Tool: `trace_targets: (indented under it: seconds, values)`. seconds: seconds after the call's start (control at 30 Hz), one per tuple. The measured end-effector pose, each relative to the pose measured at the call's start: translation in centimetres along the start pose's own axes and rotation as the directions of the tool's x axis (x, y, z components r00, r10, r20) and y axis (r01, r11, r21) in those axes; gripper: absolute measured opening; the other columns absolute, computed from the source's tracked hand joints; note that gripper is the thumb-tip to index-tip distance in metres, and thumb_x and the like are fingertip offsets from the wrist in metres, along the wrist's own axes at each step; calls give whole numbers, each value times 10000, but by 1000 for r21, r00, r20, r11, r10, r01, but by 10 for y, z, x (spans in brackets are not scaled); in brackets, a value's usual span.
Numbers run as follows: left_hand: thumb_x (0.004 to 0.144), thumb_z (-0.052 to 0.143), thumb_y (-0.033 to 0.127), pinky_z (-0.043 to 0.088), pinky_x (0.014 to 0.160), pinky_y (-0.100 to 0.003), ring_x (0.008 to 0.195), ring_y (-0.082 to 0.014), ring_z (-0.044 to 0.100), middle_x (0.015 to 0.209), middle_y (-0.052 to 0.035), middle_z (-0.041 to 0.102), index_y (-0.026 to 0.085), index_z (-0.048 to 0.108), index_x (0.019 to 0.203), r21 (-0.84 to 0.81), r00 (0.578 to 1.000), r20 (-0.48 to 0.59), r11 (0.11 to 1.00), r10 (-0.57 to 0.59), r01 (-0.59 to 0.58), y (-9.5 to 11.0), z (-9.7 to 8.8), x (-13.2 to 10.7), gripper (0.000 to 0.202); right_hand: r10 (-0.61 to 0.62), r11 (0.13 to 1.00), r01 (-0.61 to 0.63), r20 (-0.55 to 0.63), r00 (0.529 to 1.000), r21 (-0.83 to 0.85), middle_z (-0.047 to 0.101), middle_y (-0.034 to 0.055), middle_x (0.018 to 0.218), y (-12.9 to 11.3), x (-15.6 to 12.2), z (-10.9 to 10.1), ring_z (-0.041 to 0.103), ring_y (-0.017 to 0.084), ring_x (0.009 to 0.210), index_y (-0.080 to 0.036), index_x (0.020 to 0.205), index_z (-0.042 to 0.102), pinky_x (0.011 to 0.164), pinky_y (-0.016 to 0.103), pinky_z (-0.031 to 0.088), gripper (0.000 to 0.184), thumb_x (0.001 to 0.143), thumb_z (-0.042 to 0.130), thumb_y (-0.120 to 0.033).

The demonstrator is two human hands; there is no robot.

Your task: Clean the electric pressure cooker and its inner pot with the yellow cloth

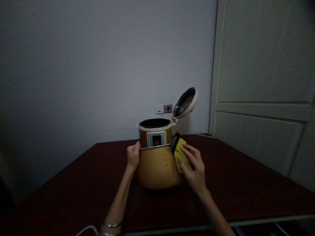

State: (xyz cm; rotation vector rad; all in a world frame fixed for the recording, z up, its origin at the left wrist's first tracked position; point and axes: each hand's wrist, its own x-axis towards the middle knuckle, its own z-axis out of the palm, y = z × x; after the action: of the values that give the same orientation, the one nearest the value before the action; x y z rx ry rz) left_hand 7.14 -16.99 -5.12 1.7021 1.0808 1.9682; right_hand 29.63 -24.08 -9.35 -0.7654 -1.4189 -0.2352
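Observation:
A golden inner pot (157, 168) with level marks on its side is held tilted above the dark table. My left hand (133, 155) is closed on its rim at the left. In my right hand (197, 168) is a yellow-and-grey cloth (181, 155), pinched between thumb and fingers against the pot's right side. Behind the pot stands a rice cooker (142, 134) with a lit display, its round lid (186, 102) swung up to the right. The pot hides the cooker's lower part.
The dark red table (98, 173) reaches back to a pale wall with a socket (159, 109) and a grey switch plate (168, 108). A panelled door (261, 88) is on the right. A white cable (87, 227) curves at the bottom left.

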Motion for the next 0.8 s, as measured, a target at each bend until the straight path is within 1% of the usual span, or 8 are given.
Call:
trace_targets:
  seconds: [0.07,0.13,0.3,0.43,0.53,0.63,0.73,0.8]
  values:
    - [752,495,437,187,419,-240,410,-73,237,432,59,254,213,283,432,4,1000,-14,1000,-3,3,-1,-1,0,444,17,999,-19,62,998,26,472,107,1290,0,-5,2,456,265,1188,-239,1273,498,986,488,392,480,802,587,-220]
    - [744,498,437,198,426,-239,415,-74,249,437,58,267,210,295,434,9,1000,-24,1000,-1,1,-1,-2,0,435,46,997,-50,85,995,50,424,107,1362,1,-9,5,415,270,1243,-239,1312,453,1018,503,362,527,803,586,-229]
    - [743,489,449,207,442,-238,425,-75,251,439,55,269,209,286,434,1,1000,-27,1000,-16,16,-4,-2,1,441,128,986,-133,52,990,101,414,96,1399,3,-12,10,395,260,1279,-241,1292,471,1047,516,336,481,819,559,-223]
    - [737,488,454,199,442,-243,432,-76,240,440,51,260,212,276,434,-12,999,-23,999,-33,33,-3,-2,1,442,134,985,-136,30,991,102,447,96,1376,0,-11,10,431,258,1257,-237,1284,488,1038,507,364,469,821,552,-210]
    - [730,487,452,201,440,-242,434,-76,237,439,49,258,212,277,431,-7,999,-21,999,-32,32,0,-1,0,437,69,996,-69,8,998,49,471,97,1352,-11,-12,10,462,265,1231,-238,1272,509,1017,496,401,474,805,560,-175]
    - [716,491,457,208,437,-237,434,-76,242,436,49,266,209,288,430,2,999,-30,1000,-27,27,3,-1,0,430,-71,997,71,39,997,5,453,102,1365,-32,-15,17,444,280,1246,-238,1256,526,1007,494,422,496,775,584,-133]
    - [702,497,475,208,432,-232,432,-71,235,437,53,257,209,282,432,-18,999,-3,999,-51,51,2,1,1,436,-227,971,235,154,961,-35,483,109,1344,-60,-18,29,403,285,1279,-214,1194,572,994,479,446,444,764,594,-105]
    - [678,517,484,195,422,-233,428,-69,224,438,58,245,213,281,439,-41,995,34,994,-99,100,0,1,3,432,-288,949,309,238,928,-59,519,113,1313,-75,-18,37,388,279,1291,-192,1152,598,986,469,459,392,778,565,-78]
